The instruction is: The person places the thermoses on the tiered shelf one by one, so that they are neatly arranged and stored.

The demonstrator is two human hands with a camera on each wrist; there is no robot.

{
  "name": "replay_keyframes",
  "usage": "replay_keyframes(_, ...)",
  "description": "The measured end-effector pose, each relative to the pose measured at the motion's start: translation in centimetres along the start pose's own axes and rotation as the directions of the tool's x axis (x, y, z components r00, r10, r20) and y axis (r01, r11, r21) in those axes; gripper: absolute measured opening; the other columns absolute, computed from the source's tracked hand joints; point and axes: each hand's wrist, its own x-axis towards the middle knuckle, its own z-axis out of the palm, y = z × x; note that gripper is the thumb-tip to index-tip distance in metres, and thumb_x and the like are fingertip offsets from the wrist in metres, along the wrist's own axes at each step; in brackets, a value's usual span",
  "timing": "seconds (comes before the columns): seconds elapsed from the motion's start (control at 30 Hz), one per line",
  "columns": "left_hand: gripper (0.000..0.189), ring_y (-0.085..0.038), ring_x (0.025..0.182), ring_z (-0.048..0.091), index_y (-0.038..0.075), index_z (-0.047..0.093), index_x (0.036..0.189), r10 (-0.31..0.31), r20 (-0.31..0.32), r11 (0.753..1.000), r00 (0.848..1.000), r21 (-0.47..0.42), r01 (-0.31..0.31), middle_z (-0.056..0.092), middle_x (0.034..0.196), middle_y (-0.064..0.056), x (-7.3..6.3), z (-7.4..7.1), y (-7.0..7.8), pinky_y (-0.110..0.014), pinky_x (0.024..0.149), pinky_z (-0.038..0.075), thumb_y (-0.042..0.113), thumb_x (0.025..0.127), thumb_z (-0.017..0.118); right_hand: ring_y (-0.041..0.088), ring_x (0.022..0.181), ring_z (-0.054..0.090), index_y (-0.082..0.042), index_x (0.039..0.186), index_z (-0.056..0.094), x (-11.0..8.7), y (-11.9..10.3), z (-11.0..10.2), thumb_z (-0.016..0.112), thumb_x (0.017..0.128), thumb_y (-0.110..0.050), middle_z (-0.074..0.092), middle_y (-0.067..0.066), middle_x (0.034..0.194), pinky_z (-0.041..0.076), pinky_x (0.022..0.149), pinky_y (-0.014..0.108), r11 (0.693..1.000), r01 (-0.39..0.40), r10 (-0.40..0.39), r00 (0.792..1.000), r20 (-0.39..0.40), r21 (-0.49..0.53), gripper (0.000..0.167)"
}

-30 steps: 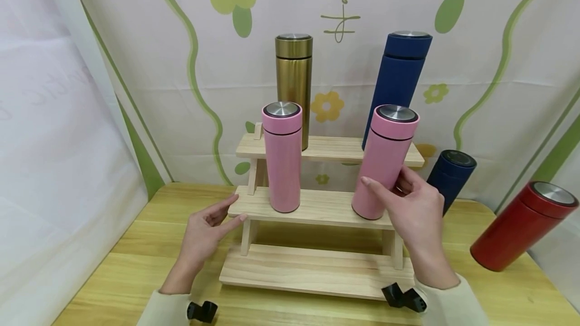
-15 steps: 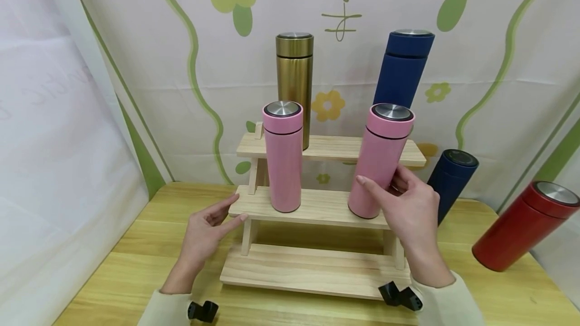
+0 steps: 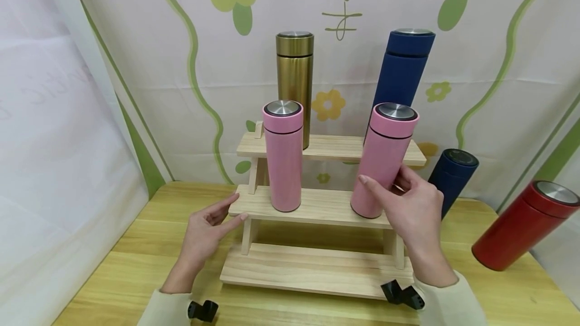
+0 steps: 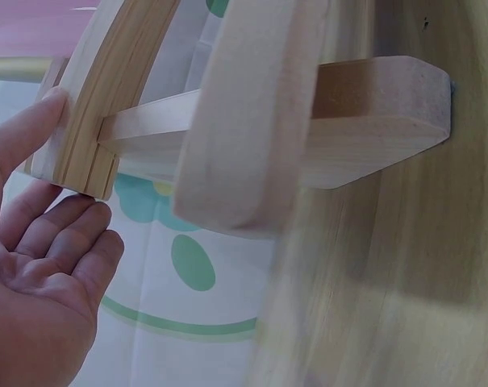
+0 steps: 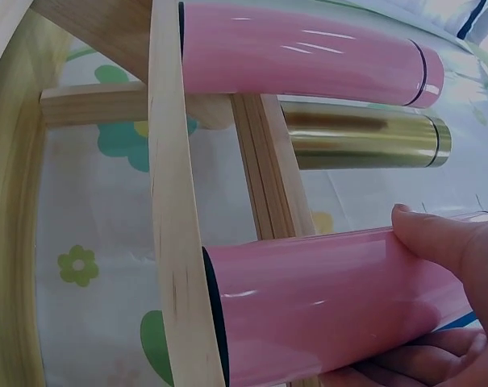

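At the left, the left grip (image 3: 205, 233) holds the end of the middle shelf (image 3: 326, 205), thumb at the front edge and fingers farther back. That should brace it well; light, steady pressure is enough, since a tug here could rock every flask above.

Next comes the left pink flask (image 3: 284, 160), upright on that shelf, with the gold flask (image 3: 294, 79) behind it on the top shelf (image 3: 333, 145). It makes a fair guide for how far forward its twin's base ought to sit.

Towards the shelf's right end is the right pink flask (image 3: 385, 157), its base apparently meeting the wood; whether it sits fully flat I cannot tell. Behind it rises the blue flask (image 3: 403, 74), so small shifts would best run sideways, without tipping the lid back.

The right grip (image 3: 417, 210) clasps the pink flask's lower half, thumb in front, fingers behind. Such a low hold suits sliding rather than lifting; thumb and fingers should part together, clear of the small blue flask (image 3: 453, 175). The red flask (image 3: 521, 228) stands well apart on the surface (image 3: 507, 296).
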Motion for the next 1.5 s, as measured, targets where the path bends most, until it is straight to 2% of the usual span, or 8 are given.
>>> replay_keyframes(0.47,0.058,-0.022,0.153,0.050,0.021,0.069,0.146,-0.002,-0.001,1.000,1.000,0.003,0.002,0.059,0.159,0.004,-0.1,-0.1,0.0,-0.032,0.122,0.043,0.033,0.092,0.088,0.026,0.115,0.077,-0.017,0.139,0.073,-0.1,0.3,-0.4,0.090,0.085,-0.055,0.080,0.010,0.128,0.049,0.079,-0.002,0.999,-0.031,0.031,0.999,0.014,-0.013,0.069)
replay_keyframes(0.53,0.058,-0.022,0.153,0.050,0.021,0.069,0.146,0.001,-0.002,1.000,1.000,0.006,-0.001,0.059,0.159,0.004,-0.1,-0.1,-0.1,-0.032,0.122,0.043,0.033,0.092,0.088,0.025,0.116,0.077,-0.019,0.143,0.071,-0.2,0.5,-0.4,0.090,0.084,-0.057,0.079,0.009,0.130,0.049,0.081,-0.001,0.999,-0.042,0.042,0.999,0.020,-0.012,0.072)
replay_keyframes(0.63,0.058,-0.023,0.153,0.050,0.022,0.069,0.146,-0.003,-0.002,1.000,1.000,0.009,0.003,0.059,0.159,0.005,-0.1,-0.1,-0.1,-0.034,0.123,0.042,0.034,0.092,0.088,0.023,0.121,0.075,-0.023,0.147,0.068,-0.4,0.8,-0.7,0.090,0.083,-0.057,0.077,0.005,0.136,0.056,0.091,0.008,0.998,-0.063,0.063,0.998,0.016,0.003,0.075)
replay_keyframes(0.77,0.059,-0.023,0.152,0.050,0.023,0.069,0.146,-0.008,-0.005,1.000,1.000,0.010,0.008,0.059,0.158,0.005,-0.1,-0.1,-0.1,-0.034,0.123,0.043,0.035,0.092,0.089,0.021,0.132,0.071,-0.031,0.152,0.063,-0.8,1.3,-1.2,0.090,0.085,-0.054,0.072,-0.001,0.144,0.057,0.101,0.013,0.993,-0.105,0.105,0.994,0.006,0.046,0.075)
replay_keyframes(0.9,0.059,-0.023,0.152,0.051,0.023,0.069,0.145,-0.007,-0.006,1.000,1.000,0.008,0.007,0.060,0.158,0.006,-0.1,-0.1,0.0,-0.033,0.123,0.043,0.035,0.091,0.089,0.019,0.135,0.068,-0.036,0.152,0.062,-1.1,2.2,-1.8,0.088,0.088,-0.052,0.069,-0.004,0.149,0.054,0.096,0.006,0.988,-0.144,0.144,0.990,-0.004,0.061,0.071)
replay_keyframes(1.03,0.058,-0.022,0.152,0.051,0.023,0.069,0.145,-0.005,-0.008,1.000,1.000,0.006,0.005,0.060,0.158,0.006,-0.1,0.0,0.0,-0.033,0.123,0.043,0.034,0.092,0.089,0.013,0.131,0.071,-0.032,0.149,0.066,-1.3,3.2,-2.2,0.086,0.091,-0.049,0.070,-0.002,0.147,0.052,0.093,0.004,0.990,-0.134,0.136,0.990,-0.043,0.046,0.064)
replay_keyframes(1.27,0.058,-0.023,0.152,0.051,0.023,0.069,0.145,-0.004,-0.010,1.000,1.000,0.005,0.004,0.060,0.158,0.005,-0.1,0.0,0.0,-0.032,0.123,0.043,0.034,0.092,0.089,-0.015,0.111,0.068,-0.030,0.146,0.069,-1.1,5.1,-2.8,0.084,0.094,-0.043,0.072,0.003,0.143,0.051,0.090,0.000,0.990,-0.137,0.139,0.987,-0.084,0.032,0.055)
replay_keyframes(1.5,0.058,-0.022,0.152,0.051,0.023,0.069,0.146,-0.004,-0.009,1.000,1.000,0.002,0.004,0.060,0.157,0.006,0.0,0.0,-0.1,-0.030,0.122,0.043,0.034,0.092,0.088,-0.023,0.104,0.064,-0.029,0.144,0.071,-0.9,6.8,-3.5,0.085,0.093,-0.046,0.072,0.003,0.143,0.050,0.085,-0.003,0.982,-0.189,0.188,0.976,-0.113,0.009,0.056)
